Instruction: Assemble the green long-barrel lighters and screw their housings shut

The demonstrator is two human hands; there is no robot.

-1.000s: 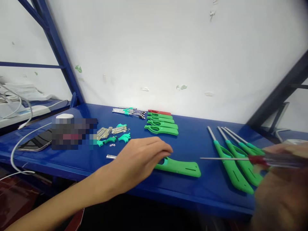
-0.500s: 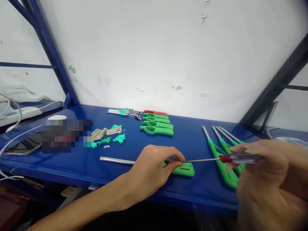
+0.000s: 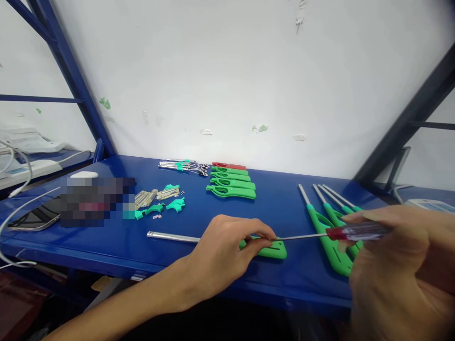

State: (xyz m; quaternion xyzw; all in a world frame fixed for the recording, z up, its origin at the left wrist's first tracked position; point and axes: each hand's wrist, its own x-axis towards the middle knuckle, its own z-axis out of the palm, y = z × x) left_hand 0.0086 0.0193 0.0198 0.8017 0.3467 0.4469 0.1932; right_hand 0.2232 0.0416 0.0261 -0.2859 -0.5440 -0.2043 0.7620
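Observation:
A green long-necked lighter (image 3: 273,252) lies on the blue table under my left hand (image 3: 225,255), its metal tube pointing left. The thumb and index finger of that hand pinch together above the lighter's body, at the tip of a screwdriver (image 3: 305,236). Whatever sits in the pinch is too small to make out. My right hand (image 3: 401,270) is closed round the screwdriver's red and clear handle, with the shaft pointing left, nearly level. Part of the lighter's middle is hidden by my left hand.
Several green lighters (image 3: 334,251) lie at right, partly behind my right hand. Green casings (image 3: 232,192) and a red one (image 3: 231,166) are lined up at the back. Metal tubes with wires (image 3: 177,166), tan parts (image 3: 145,199) and teal triggers (image 3: 176,204) lie left; a phone (image 3: 35,215) is farther left.
My left fingers and the screwdriver have shifted very slightly right over the lighter. Both hands keep their grip, and the view has moved a little.

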